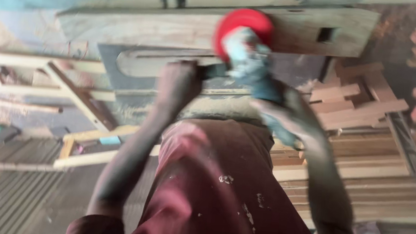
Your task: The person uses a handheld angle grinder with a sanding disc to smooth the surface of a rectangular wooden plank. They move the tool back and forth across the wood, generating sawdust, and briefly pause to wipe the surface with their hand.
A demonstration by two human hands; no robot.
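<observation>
Both hands clamp a grinder (252,68), the left hand (178,82) on its side handle and the right hand (280,121) on its body, its red disc (243,27) against a plank (176,26) on the worktop (118,59), stacked wood (364,110) right.

This is a woodworking workshop. Cut timber pieces (354,102) are stacked at three o'clock, a long plank (176,26) lies at twelve, and a wooden frame (46,75) stands at nine o'clock.
</observation>
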